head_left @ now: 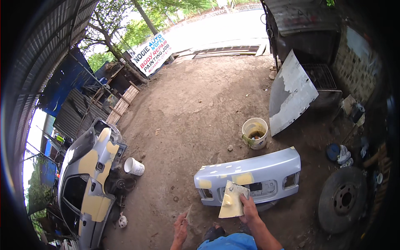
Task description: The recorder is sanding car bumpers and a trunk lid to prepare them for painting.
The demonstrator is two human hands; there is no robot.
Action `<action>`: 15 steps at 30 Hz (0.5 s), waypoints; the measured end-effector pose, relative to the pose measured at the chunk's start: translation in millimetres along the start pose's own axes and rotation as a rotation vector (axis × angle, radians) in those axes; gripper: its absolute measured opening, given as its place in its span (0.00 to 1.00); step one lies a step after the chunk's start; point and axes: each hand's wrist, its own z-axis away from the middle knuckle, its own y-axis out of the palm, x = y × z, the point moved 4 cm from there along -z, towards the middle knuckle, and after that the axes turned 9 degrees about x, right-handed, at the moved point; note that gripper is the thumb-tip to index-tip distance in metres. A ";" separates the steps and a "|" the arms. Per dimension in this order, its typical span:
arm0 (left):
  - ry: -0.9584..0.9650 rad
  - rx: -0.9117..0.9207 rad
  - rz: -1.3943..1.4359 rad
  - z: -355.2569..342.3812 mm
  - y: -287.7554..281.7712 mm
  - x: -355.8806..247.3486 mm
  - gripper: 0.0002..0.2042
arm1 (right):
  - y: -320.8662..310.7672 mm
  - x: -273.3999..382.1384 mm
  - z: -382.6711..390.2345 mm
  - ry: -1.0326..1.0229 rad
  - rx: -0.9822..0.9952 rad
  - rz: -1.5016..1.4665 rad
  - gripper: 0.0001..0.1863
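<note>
My right hand grips a flat mixing board by its right edge. A lump of pale yellow body filler sits on the board. My left hand is closed on a thin flat spreader, seen nearly edge-on and apart from the board. Just beyond my hands lies a silver-grey car trunk lid with yellow filler patches and small pale strips along its top. The board overlaps part of the lid's lower edge in view; whether they touch, I cannot tell.
A silver car with filler patches stands at left, beside a white bucket lying tilted. Past the trunk lid is a stained bucket of murky liquid. A scraped panel leans at right, with a wheel nearer me.
</note>
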 end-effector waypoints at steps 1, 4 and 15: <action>0.001 0.002 0.000 -0.9 0.4 -1.4 0.22 | 0.1 -0.4 -1.9 -0.002 0.002 -0.001 0.15; 0.037 -0.025 -0.028 -3.1 -0.4 2.7 0.21 | 8.8 4.6 -3.0 -0.004 0.019 0.006 0.16; 0.067 -0.056 -0.036 -10.4 -2.6 4.1 0.21 | 6.7 2.9 -14.5 0.014 -0.021 0.032 0.15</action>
